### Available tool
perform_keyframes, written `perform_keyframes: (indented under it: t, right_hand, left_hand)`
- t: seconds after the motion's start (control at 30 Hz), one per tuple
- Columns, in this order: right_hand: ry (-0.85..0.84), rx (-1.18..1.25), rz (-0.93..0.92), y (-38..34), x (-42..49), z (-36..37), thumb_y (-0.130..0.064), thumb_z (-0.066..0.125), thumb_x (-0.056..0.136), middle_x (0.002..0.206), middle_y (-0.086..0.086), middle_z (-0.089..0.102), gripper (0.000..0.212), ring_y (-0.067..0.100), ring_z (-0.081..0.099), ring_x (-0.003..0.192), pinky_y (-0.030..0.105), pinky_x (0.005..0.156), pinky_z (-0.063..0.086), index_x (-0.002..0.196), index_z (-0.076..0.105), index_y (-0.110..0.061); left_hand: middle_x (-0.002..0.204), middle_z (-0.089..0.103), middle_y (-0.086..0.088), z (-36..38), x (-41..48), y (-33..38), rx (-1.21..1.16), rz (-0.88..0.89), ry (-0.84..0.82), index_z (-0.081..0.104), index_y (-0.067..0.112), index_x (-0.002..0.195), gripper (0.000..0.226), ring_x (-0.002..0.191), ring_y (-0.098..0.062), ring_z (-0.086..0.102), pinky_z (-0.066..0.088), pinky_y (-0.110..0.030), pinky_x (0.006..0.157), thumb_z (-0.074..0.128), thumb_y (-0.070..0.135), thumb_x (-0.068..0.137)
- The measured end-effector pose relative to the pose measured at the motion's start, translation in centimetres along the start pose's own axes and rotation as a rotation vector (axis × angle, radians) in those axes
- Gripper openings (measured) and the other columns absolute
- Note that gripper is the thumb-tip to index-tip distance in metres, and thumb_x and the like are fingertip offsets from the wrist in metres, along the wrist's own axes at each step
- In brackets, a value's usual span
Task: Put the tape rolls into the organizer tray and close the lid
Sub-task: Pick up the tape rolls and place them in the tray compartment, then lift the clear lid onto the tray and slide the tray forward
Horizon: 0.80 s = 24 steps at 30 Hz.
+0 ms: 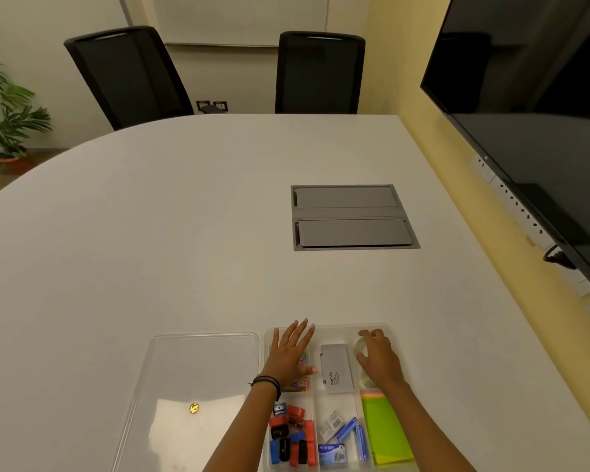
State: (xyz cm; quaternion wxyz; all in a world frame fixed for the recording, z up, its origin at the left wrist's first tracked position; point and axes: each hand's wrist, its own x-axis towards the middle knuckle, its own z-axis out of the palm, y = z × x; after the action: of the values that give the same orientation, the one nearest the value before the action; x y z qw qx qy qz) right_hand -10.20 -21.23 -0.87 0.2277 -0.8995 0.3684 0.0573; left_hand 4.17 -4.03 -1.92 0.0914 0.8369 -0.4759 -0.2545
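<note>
A clear organizer tray point(331, 328) with several compartments sits at the table's near edge. My right hand point(380, 357) is curled around a clear tape roll point(360, 345) in the tray's far right compartment; a second clear roll point(367, 378) lies just under my wrist in the same compartment. My left hand point(292, 352) rests flat, fingers spread, over the far left compartment holding coloured clips. The clear lid point(198, 369) lies flat on the table to the left of the tray, with a small gold sticker on it.
Other compartments hold a grey Camlin box point(336, 367), red, blue and black sharpeners point(290, 434), staple boxes point(338, 437) and green sticky notes point(385, 430). A grey cable hatch point(353, 216) is set in the white table. Two black chairs stand behind; a wall screen point(542, 97) hangs at right.
</note>
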Motion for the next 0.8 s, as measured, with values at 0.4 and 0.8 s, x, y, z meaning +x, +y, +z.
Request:
perform_keyframes:
  t: [0.4,0.8]
  right_hand:
    - [0.181,0.31,-0.239,-2.3,-2.4,-3.1,-0.002,0.049,0.093,0.13,0.008,0.05,0.031,0.017,0.053,0.116,0.016,0.094,0.038,0.123,0.054,-0.008]
    - [-0.074,0.275,-0.578,-10.8,-5.0,0.1,-0.009,0.047,0.094,0.129,-0.001,0.046,0.032,0.015,0.058,0.102,0.027,0.089,0.049,0.125,0.051,-0.018]
  left_hand:
    - [0.161,0.002,-0.005,-2.3,-0.9,0.8,-0.093,-0.007,0.089,0.001,0.023,0.149,0.078,0.149,-0.023,0.004,0.006,-0.044,0.122,0.053,0.038,0.093]
    - [0.155,0.028,-0.008,-2.2,-12.2,-8.6,-0.388,-0.371,0.456,0.025,0.02,0.147,0.06,0.142,-0.024,0.03,0.028,-0.037,0.115,0.054,0.029,0.095]
